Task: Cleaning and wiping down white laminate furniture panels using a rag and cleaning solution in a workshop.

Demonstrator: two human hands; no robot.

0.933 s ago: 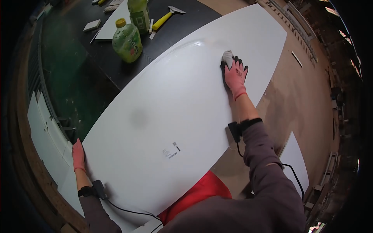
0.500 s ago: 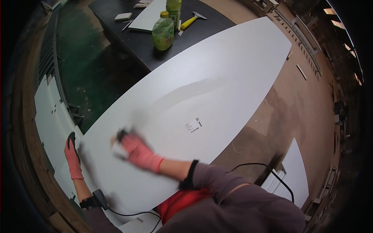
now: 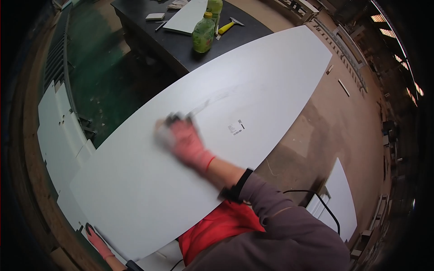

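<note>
A large white panel (image 3: pixel 149 189) stretches in front of me, with a small printed label (image 3: pixel 236 127) stuck on it. My right hand (image 3: pixel 187 142), in a pink glove with dark fingertips, is over the panel's middle and blurred by motion. Its fingers are closed on a pale thing (image 3: pixel 162 128), too smeared to name. Beyond the hand a faint grey smear (image 3: pixel 210 101) curves across the surface. Down at the panel's near left edge is my left hand (image 3: pixel 98 241), gloved alike, its fingers closed along the rim and partly hidden.
On a black table (image 3: pixel 149 34) beyond the panel stand green bottles (image 3: pixel 204 36), with a yellow-handled scraper (image 3: pixel 228 27), a white board (image 3: pixel 187 18) and a small white block (image 3: pixel 155 16). More white panels (image 3: pixel 58 140) lie at left. A black cable (image 3: pixel 323 198) loops at right.
My right hand has swept away from me and rightward across the panel. My left hand has slid down the left edge toward me. The grey streak looks thinner and fainter.
</note>
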